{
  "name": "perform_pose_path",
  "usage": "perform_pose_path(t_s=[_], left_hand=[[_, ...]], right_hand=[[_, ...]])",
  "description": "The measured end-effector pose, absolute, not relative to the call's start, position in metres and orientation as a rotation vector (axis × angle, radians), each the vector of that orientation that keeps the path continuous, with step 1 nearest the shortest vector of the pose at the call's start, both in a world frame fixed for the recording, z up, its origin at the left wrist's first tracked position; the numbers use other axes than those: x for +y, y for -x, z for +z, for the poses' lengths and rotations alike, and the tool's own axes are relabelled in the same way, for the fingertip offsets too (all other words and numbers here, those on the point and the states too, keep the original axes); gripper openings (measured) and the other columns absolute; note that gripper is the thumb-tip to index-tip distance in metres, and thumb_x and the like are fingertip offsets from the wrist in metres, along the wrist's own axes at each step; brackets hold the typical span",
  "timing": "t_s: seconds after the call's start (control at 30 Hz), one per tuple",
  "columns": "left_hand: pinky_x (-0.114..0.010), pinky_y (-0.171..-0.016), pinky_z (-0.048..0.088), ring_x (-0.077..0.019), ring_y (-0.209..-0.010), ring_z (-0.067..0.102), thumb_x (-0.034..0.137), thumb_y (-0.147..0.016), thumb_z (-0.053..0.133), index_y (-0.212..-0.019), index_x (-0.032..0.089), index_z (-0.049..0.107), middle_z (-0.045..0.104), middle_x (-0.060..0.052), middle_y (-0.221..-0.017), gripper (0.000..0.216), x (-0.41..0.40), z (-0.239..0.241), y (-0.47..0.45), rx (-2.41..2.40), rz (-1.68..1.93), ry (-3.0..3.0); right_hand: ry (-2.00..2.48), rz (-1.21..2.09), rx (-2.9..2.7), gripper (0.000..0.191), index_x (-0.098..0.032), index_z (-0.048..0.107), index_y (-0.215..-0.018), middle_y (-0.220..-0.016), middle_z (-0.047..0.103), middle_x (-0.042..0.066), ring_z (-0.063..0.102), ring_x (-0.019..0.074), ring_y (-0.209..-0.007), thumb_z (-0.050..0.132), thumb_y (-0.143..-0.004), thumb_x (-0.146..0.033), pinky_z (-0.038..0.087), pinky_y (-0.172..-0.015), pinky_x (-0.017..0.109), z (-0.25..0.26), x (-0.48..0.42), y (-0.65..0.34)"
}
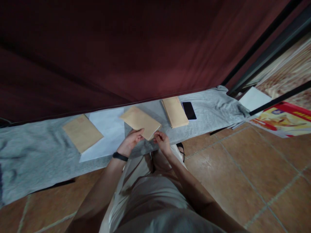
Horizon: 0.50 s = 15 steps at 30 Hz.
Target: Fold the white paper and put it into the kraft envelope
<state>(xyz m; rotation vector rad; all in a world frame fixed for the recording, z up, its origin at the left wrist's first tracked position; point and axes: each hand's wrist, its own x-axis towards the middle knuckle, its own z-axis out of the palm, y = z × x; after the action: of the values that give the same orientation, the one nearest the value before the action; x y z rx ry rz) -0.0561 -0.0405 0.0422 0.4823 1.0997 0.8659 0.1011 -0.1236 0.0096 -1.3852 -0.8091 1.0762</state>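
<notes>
I hold a tan envelope (139, 121) over the grey cloth-covered bench (31, 152). My left hand (131, 140), with a black band on the wrist, grips the envelope's near edge, thumb on top. My right hand (162, 140) pinches its near right corner with closed fingers. A second tan envelope (82, 132) lies to the left, partly on a white sheet (109, 129). A stack of tan envelopes (175, 111) lies to the right.
A black phone (189, 110) lies beside the stack. A dark red curtain (121, 48) hangs behind the bench. White paper (254, 98) and a red and yellow printed box (284, 119) sit at the right. Terracotta floor tiles (243, 168) lie below.
</notes>
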Motion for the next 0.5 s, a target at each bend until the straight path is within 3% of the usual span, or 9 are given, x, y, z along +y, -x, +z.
perform_pose_path(t_s=[0.2,0.5], left_hand=[[-0.028,-0.072,0.056,-0.0184,-0.080,0.072,0.016,-0.061,0.091,-0.102,0.018,0.070,0.077,-0.004,-0.091,0.047,-0.037,0.029,0.066,1.206,0.955,-0.662],[-0.026,-0.068,0.055,-0.0180,-0.077,0.070,0.021,-0.064,0.086,-0.107,0.018,0.068,0.076,-0.003,-0.089,0.047,-0.027,0.038,0.055,1.222,1.076,-0.830]], right_hand=[[1.448,1.090,-0.938,0.023,-0.021,0.074,-0.096,-0.086,0.074,0.003,0.065,0.0164,-0.067,0.062,-0.086,-0.037,0.058,-0.063,0.029,0.003,-0.129,-0.100],[1.470,1.080,-1.003,0.040,-0.019,0.071,-0.124,-0.097,0.076,0.007,0.068,0.0178,-0.073,0.055,-0.090,-0.031,0.060,-0.069,0.031,-0.001,-0.131,-0.090]])
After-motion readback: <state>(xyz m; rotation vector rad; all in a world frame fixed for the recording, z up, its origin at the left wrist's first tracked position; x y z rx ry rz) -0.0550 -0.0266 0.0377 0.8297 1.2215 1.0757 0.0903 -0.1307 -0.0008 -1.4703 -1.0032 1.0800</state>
